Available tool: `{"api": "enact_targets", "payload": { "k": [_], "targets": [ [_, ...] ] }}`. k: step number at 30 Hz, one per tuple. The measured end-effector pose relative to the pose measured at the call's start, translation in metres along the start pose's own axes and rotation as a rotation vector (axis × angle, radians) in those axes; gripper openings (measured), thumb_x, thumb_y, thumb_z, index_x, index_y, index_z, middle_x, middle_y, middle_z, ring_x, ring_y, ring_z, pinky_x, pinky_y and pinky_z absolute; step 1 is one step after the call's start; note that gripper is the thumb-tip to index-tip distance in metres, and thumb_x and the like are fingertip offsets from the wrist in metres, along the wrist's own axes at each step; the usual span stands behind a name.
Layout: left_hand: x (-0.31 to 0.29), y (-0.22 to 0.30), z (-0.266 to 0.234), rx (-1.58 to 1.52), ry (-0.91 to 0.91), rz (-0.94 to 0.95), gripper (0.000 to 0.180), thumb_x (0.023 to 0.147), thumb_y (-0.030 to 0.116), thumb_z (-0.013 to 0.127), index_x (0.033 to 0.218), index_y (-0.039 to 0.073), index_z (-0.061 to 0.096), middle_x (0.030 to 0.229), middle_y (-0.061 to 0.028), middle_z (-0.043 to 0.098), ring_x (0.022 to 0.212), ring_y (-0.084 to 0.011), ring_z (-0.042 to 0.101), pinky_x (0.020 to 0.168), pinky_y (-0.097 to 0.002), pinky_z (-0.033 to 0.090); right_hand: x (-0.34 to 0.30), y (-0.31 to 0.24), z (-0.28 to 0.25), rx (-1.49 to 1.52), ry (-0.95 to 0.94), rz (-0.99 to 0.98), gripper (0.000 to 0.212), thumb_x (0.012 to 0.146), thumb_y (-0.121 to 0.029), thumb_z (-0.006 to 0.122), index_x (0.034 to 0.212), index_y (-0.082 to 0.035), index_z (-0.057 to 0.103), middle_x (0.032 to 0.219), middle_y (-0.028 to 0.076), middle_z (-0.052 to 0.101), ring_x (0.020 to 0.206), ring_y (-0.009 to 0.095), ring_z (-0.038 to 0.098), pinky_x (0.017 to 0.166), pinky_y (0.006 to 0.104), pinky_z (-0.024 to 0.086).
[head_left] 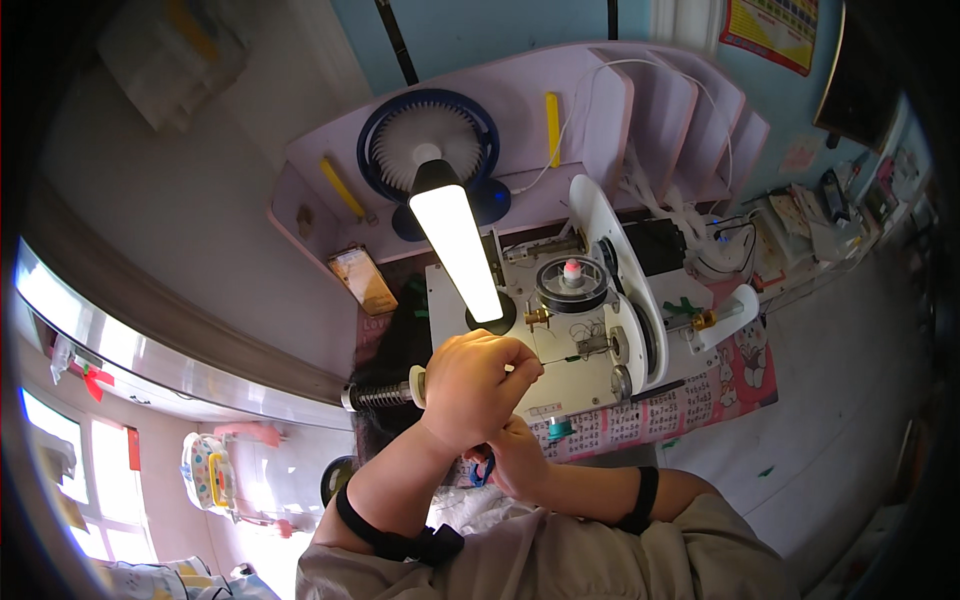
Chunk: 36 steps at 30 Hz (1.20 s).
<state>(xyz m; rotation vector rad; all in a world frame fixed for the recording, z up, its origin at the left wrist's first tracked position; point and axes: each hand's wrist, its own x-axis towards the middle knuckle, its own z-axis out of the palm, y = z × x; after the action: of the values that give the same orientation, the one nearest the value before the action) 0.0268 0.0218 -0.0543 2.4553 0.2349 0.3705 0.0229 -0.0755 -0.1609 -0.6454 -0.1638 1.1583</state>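
Observation:
My left hand (478,388) is closed in a pinch in front of a white tabletop machine (465,350). A thin dark line runs from its fingertips to a small green piece (572,358) on the machine; what the fingers hold is too small to name. Below it, my right hand (518,462) is curled close under the left wrist, with a small blue looped thing (482,470) showing at its fingers. On the machine are a black reel (572,284) with a red-tipped centre, a brass fitting (538,318), and a metal block with fine wires (598,343).
A lit lamp bar (456,250) leans over the machine, before a dark blue fan (428,135). To the left are a phone (362,280) and a spring-loaded rod (385,396). A lilac shelf (540,80) stands behind; a pink printed mat (650,425) lies under the machine.

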Motion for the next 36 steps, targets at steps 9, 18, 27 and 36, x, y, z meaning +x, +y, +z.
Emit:
{"api": "enact_targets", "payload": {
  "k": [9,18,27,36],
  "targets": [
    [0.0,-0.001,0.001,0.009,-0.011,-0.007,0.014,0.079,0.02,0.062,0.072,0.009,0.069,0.068,-0.0044,0.062,0.068,-0.0189,0.058,0.063,-0.031,0.046,-0.006,-0.003,0.001,-0.085,0.003,-0.001,0.025,0.096,-0.028,0.052,0.085,-0.005,0.051,0.072,0.002,0.055,0.062,0.009,0.049,0.056,0.0217,0.036],
    [-0.002,0.0,0.005,-0.002,0.05,-0.014,0.015,0.076,0.022,0.063,0.069,0.009,0.066,0.061,-0.0051,0.06,0.065,-0.0234,0.058,0.06,-0.0368,0.043,-0.015,0.0,0.006,-0.162,-0.048,0.005,0.029,0.096,-0.031,0.051,0.088,-0.004,0.055,0.075,0.002,0.055,0.063,0.008,0.049,0.058,0.0227,0.037],
    [-0.003,-0.003,0.007,0.005,0.099,0.046,0.013,0.075,0.021,0.064,0.068,0.009,0.066,0.06,-0.0049,0.06,0.066,-0.0238,0.058,0.06,-0.037,0.044,-0.019,0.0,0.01,-0.165,-0.036,0.004,0.027,0.097,-0.03,0.049,0.086,-0.005,0.054,0.078,0.002,0.057,0.064,0.009,0.05,0.058,0.0227,0.037],
    [-0.003,-0.003,0.007,0.018,0.101,0.061,0.013,0.075,0.019,0.064,0.067,0.009,0.065,0.06,-0.0046,0.061,0.066,-0.0237,0.059,0.061,-0.0373,0.044,-0.022,-0.001,0.011,-0.212,-0.026,0.04,0.032,0.097,-0.035,0.048,0.086,-0.006,0.053,0.076,0.001,0.054,0.064,0.008,0.048,0.059,0.022,0.037]
  ]
}}
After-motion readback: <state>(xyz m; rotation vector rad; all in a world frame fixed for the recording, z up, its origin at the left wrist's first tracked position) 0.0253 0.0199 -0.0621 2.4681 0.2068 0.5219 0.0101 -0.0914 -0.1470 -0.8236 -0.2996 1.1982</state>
